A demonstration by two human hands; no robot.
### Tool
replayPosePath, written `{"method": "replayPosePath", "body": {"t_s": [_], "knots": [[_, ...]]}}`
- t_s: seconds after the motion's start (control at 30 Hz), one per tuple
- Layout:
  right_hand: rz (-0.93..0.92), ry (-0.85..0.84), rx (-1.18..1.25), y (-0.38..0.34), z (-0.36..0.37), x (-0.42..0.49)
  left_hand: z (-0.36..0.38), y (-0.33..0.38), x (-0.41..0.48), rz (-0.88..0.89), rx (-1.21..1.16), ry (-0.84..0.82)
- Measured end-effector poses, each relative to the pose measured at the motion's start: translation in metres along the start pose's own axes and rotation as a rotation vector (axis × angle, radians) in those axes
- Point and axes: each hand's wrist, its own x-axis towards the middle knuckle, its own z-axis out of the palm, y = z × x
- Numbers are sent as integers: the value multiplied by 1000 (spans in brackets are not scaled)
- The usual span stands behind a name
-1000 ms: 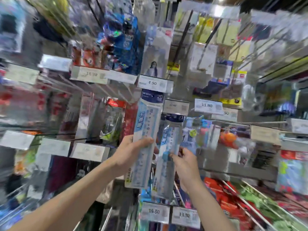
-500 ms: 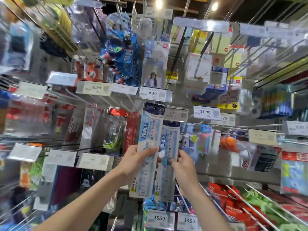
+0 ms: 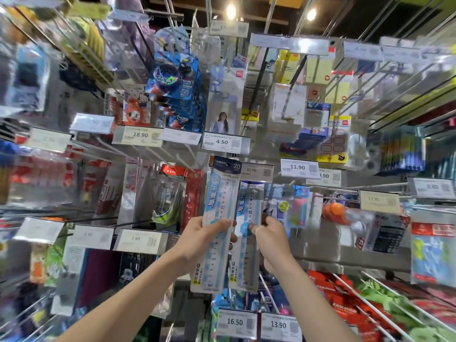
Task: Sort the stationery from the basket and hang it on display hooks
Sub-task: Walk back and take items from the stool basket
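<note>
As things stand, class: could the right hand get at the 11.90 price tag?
Probably yes. The 11.90 price tag hangs above the right hand, slightly rightward, with nothing crossing between. That hand pinches a ruler pack, though, and would carry it along.

The left hand (image 3: 202, 240) grips a packaged 20 cm ruler (image 3: 220, 208) upright, its top beside the 12.90 price tag (image 3: 256, 172). The right hand (image 3: 272, 243) pinches a second packaged ruler (image 3: 248, 262) just beside it, possibly hanging from a hook.
</note>
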Motion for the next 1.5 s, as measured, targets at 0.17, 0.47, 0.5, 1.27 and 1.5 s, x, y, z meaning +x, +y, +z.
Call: {"method": "replayPosePath", "body": {"t_s": [0.17, 0.47, 0.5, 1.27, 1.5], "knots": [[23, 3, -21, -8, 3, 1, 1, 1, 0, -2, 2, -4], [17, -2, -64, 3, -7, -10, 1, 5, 3, 16, 93, 33], [19, 11, -71, 2, -9, -11, 3, 10, 5, 20, 106, 34], [70, -97, -116, 13, -47, -19, 19, 43, 15, -129, -58, -290], [102, -39, -106, 27, -55, -18, 16, 49, 5, -113, 54, -342]]}}
